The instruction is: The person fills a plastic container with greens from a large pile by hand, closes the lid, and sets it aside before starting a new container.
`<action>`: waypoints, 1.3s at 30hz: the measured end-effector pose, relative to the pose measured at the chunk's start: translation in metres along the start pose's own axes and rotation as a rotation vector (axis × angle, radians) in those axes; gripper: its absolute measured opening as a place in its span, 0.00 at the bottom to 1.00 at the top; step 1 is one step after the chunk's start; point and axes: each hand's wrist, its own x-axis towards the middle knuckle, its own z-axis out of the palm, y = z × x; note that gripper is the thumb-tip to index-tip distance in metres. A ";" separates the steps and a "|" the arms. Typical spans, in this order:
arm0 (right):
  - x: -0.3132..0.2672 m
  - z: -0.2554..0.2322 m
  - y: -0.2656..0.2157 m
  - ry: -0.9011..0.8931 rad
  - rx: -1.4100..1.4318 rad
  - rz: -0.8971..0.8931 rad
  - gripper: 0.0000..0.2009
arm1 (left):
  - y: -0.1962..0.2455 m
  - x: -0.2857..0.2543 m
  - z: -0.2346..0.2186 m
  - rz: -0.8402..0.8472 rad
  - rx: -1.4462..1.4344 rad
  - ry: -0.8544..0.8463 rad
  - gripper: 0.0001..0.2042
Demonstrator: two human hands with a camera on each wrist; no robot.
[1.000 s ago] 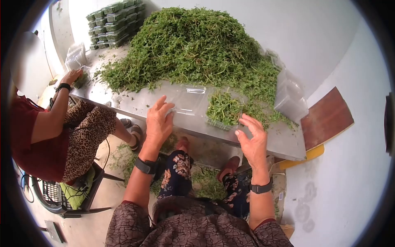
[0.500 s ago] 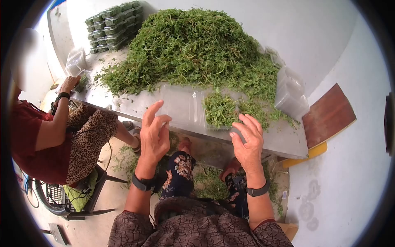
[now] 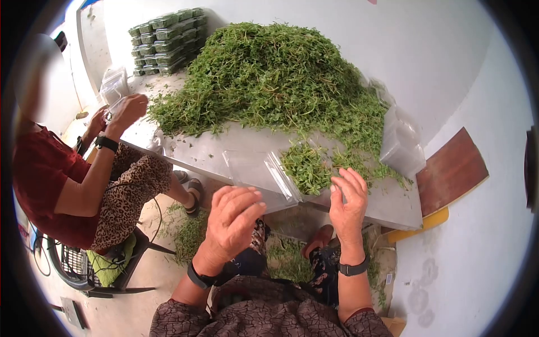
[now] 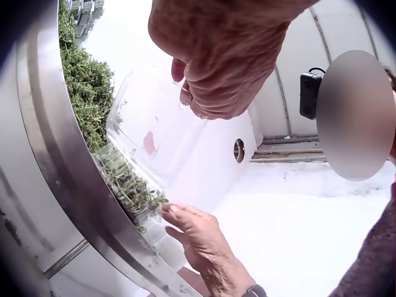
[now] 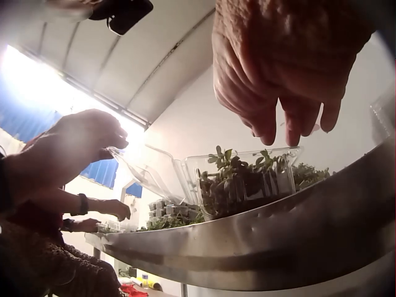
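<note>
A clear plastic clamshell box (image 5: 288, 176) stands at the table's front edge, filled with leafy green sprigs (image 3: 306, 168). Its hinged lid (image 3: 252, 168) is tilted partway up on the left side. My left hand (image 3: 231, 227) pinches the lid's free edge between thumb and fingers, as the left wrist view (image 4: 185, 93) shows. At the box's right side is my right hand (image 3: 349, 208), fingers loosely bent, fingertips right at the rim. Some sprigs stick up over the rim in the right wrist view.
A big heap of greens (image 3: 275, 73) covers the metal table's (image 3: 196, 149) back. Packed boxes (image 3: 168, 45) are stacked back left; nested clear containers (image 3: 401, 140) stand at right. Another person (image 3: 62, 185) sits at left, hands raised near more clear containers (image 3: 114, 84).
My left hand has come down and right, from beside the flat open lid to its edge, and the lid has swung up. My right hand stays by the box. The other person's hands have lifted.
</note>
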 end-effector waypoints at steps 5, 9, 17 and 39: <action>-0.004 0.004 -0.004 -0.055 0.013 -0.014 0.08 | 0.015 0.001 0.001 0.052 -0.040 -0.018 0.15; -0.001 0.002 -0.009 -0.123 -0.015 -0.076 0.08 | 0.025 0.000 0.004 0.063 -0.078 -0.031 0.17; -0.009 -0.023 -0.023 -0.255 0.142 -0.164 0.19 | 0.030 0.011 0.012 0.101 -0.082 -0.058 0.20; -0.009 -0.005 0.010 -0.039 0.823 0.300 0.10 | -0.061 0.026 0.070 -0.830 -0.596 0.159 0.13</action>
